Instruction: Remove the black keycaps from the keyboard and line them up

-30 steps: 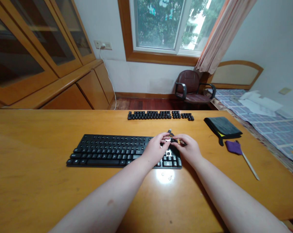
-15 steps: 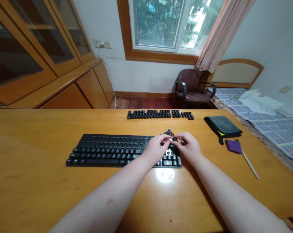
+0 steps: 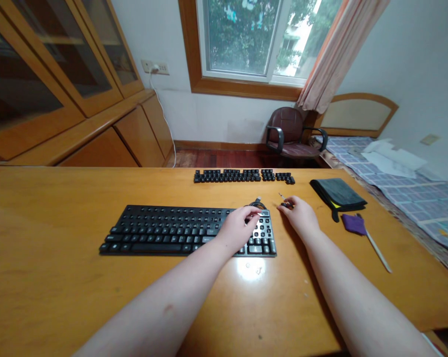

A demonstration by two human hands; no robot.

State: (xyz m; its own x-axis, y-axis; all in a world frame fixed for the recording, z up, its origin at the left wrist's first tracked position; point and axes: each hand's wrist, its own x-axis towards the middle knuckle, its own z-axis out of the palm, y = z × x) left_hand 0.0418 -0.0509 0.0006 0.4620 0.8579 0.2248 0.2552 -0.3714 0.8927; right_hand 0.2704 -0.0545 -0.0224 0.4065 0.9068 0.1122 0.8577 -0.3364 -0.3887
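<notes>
The black keyboard (image 3: 157, 250) lies on the wooden table, with many keycaps off its upper rows and number pad. My left hand (image 3: 240, 229) rests over the keyboard's right part, thumb and index finger apart near the top of the number pad. Just right of the keyboard, my right hand (image 3: 301, 217) is closed on a small dark piece (image 3: 287, 204) low over the table. A thin, light tip sticks out beyond these fingers; its kind is too small to make out. Behind the keyboard lies a coiled black cable (image 3: 258, 204).
Removed keycaps (image 3: 227, 176) stand in rows along the table's far edge. On the right are a folded dark cloth (image 3: 339, 193) and a purple cloth piece (image 3: 354, 224) with a pale stick (image 3: 378, 252). An armchair (image 3: 289, 131) stands beyond the table.
My right hand has moved right, off the number pad, carrying the small dark piece. My left hand stays over the keyboard, and more of the number pad shows.
</notes>
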